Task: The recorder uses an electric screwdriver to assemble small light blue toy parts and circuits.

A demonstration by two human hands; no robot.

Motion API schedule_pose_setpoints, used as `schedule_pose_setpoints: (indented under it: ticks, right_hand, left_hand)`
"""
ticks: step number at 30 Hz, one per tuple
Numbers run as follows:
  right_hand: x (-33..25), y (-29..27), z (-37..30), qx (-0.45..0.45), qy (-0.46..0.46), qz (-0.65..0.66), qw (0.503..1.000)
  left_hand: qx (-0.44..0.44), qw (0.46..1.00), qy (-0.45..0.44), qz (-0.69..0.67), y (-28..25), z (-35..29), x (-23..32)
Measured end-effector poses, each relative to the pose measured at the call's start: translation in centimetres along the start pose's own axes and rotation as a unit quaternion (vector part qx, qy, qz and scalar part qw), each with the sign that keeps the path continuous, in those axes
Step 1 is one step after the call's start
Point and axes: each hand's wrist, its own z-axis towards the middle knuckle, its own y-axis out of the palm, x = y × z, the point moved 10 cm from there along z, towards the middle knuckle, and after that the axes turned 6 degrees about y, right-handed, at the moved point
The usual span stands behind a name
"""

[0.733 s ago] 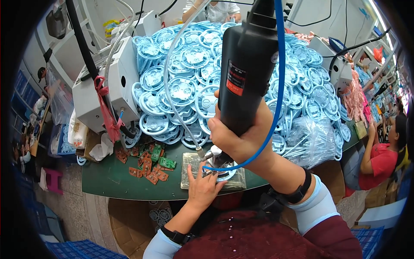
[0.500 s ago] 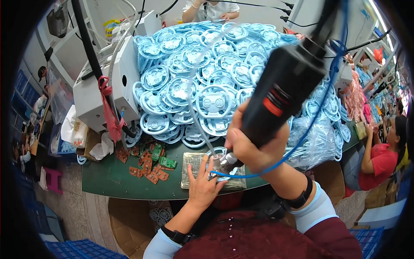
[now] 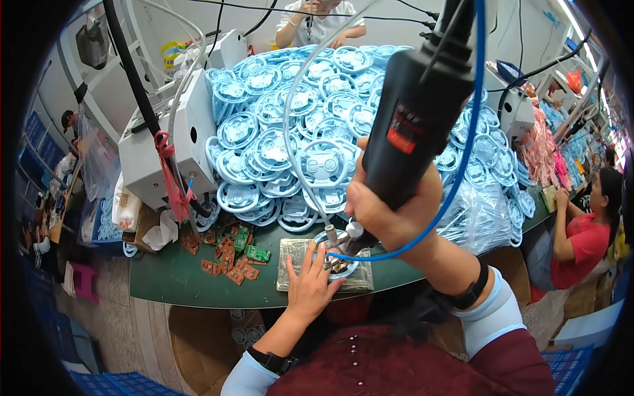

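Observation:
My right hand is wrapped round the black body of a power screwdriver, which leans with its top toward the upper right. Its metal nose points down at a light-blue toy steering wheel part, mostly hidden under the nose and my fingers. That part rests on a flat block wrapped in clear tape at the table's front edge. My left hand lies with fingers spread over the block and the part's left side, close to the nose. A clear feed tube and a blue air hose run to the nose.
A tall heap of light-blue wheel parts fills the table behind my hands. Orange circuit boards and green ones lie left of the block. A grey machine box stands at left, a plastic-wrapped bundle at right. Two co-workers sit nearby.
The screwdriver has turned more upright, its top swinging left, and my right hand moved with it. My left hand stays on the block. The whole view has shifted slightly.

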Motion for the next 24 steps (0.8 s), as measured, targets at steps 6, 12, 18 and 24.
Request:
schedule_pose_setpoints:
  ticks: [6, 12, 18, 24]
  right_hand:
    - [1.6, 0.4, -0.6, 0.033, 0.043, 0.026, 0.998]
    - [1.9, 0.6, -0.3, 0.023, 0.036, 0.014, 0.999]
    - [2.3, -0.1, -1.1, 0.048, 0.037, -0.004, 0.998]
    - [1.6, 1.3, -0.3, 0.029, 0.058, 0.031, 0.997]
  left_hand:
    - [0.022, 1.000, 0.011, -0.012, -0.3, 0.0, 0.1]
    - [0.019, 1.000, 0.011, -0.013, -0.1, 0.1, 0.0]
    - [0.021, 1.000, 0.014, -0.011, -0.1, 0.1, 0.0]
    - [0.030, 0.999, 0.003, -0.024, -0.3, -0.1, 0.0]
